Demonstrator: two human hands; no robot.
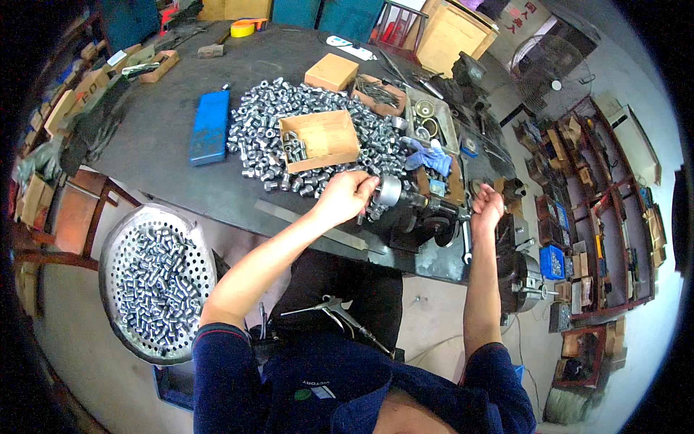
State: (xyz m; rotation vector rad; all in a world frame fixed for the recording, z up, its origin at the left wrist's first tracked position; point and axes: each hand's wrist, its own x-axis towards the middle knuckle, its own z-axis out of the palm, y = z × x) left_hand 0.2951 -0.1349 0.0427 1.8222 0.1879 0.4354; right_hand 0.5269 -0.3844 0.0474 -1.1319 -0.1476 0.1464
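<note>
My left hand (347, 195) is closed in a pinch at the front of a round silver chuck (389, 191). What its fingertips hold, if anything, is too small to make out. The chuck belongs to a dark bench-mounted device (428, 220) near the table's front edge. On the far side of that device my right hand (486, 207) has its fingers curled, and whatever is inside them is hidden. A silver wrench (467, 246) is just below and left of it. Behind my left hand lies a heap of shiny metal fittings (260, 116), with an open cardboard box (325, 141) on it.
A perforated metal basin (108, 267) of fittings stands at my left, below table height. On the dark table (173, 192) are a blue case (210, 129), a closed carton (331, 72) and a blue-white cloth (428, 155). An air blow gun (329, 307) lies at my lap. Shelves (603, 210) line the right.
</note>
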